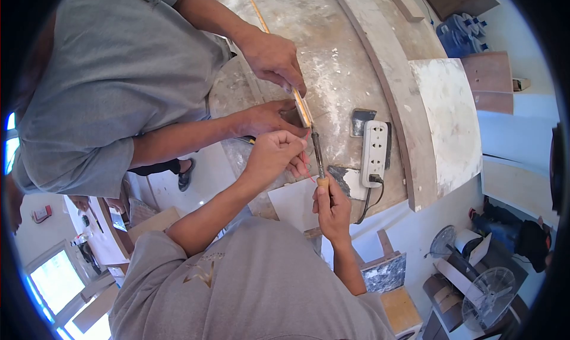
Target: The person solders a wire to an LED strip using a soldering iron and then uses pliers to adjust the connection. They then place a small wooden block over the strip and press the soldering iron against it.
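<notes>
My right hand [332, 206] grips the wooden handle of a soldering iron [319, 156]. Its dark shaft points up to the end of a thin yellow strip [301, 105] lying on the curved, stained workbench [338, 61]. My left hand [273, 155] is closed beside the shaft and pinches a thin red wire [306, 166]. A co-worker in a grey shirt stands at the left. One of that person's hands [276, 58] holds the strip from above and the other hand [267, 117] presses down next to the iron's tip.
A white power strip [375, 145] with a black plug lies on the bench just right of the iron, beside a white sheet [294, 203]. A raised wooden rim [386, 73] curves along the bench. Two fans [490, 295] stand on the floor at the lower right, blue jugs [460, 34] at the upper right.
</notes>
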`<action>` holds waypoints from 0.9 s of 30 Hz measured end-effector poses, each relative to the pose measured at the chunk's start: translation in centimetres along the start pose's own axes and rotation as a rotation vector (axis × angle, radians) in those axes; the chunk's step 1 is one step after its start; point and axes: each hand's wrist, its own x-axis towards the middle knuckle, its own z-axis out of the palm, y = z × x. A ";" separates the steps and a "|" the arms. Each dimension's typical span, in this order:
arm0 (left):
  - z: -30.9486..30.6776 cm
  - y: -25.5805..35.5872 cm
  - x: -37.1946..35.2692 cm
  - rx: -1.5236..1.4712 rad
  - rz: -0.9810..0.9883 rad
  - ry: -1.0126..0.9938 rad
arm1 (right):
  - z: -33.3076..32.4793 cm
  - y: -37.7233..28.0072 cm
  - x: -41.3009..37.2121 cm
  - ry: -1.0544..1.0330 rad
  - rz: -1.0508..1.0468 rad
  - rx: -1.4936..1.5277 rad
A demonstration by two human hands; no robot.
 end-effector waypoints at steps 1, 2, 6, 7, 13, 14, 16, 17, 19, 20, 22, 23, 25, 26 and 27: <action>0.0 -0.1 0.0 -0.004 0.004 0.001 | -0.2 0.1 0.0 -0.008 -0.002 -0.011; 0.0 -0.1 0.0 -0.002 0.011 0.003 | -0.2 0.2 0.0 -0.017 -0.004 -0.022; -0.1 -0.6 0.1 0.007 0.035 -0.004 | -0.2 0.0 0.0 0.009 0.009 -0.014; -0.1 -0.7 0.1 0.009 0.040 -0.008 | -0.3 -0.2 -0.1 0.005 0.023 -0.020; -0.1 -0.8 0.1 -0.006 0.038 -0.015 | -0.4 0.6 0.0 0.013 0.007 -0.099; 0.0 -0.8 0.1 -0.012 0.042 -0.017 | -0.4 0.5 0.0 0.009 0.027 -0.105; 0.1 -0.9 0.1 -0.024 0.050 -0.023 | -0.5 1.3 0.0 0.015 -0.013 -0.147; 0.2 -0.9 0.1 -0.030 0.051 -0.024 | -0.6 1.3 0.0 0.016 -0.017 -0.153; 0.2 -1.1 0.1 -0.043 0.053 -0.025 | -0.6 0.9 0.0 0.015 -0.010 -0.150; 0.2 -1.1 0.1 -0.046 0.054 -0.027 | -0.6 0.7 0.0 0.015 -0.009 -0.147; 0.3 -1.2 0.1 -0.052 0.056 -0.031 | -0.6 0.4 0.0 0.019 -0.016 -0.147; 0.2 -1.2 0.1 -0.048 0.057 -0.035 | -0.6 0.4 0.0 0.021 -0.022 -0.152; 0.2 -1.3 0.1 -0.038 0.059 -0.041 | -0.6 0.6 0.0 0.025 -0.033 -0.166; 0.1 -1.3 0.1 -0.036 0.057 -0.043 | -0.7 0.6 0.0 0.025 -0.035 -0.172; 0.1 -1.4 0.0 -0.034 0.055 -0.045 | -0.7 0.6 0.0 0.025 -0.037 -0.178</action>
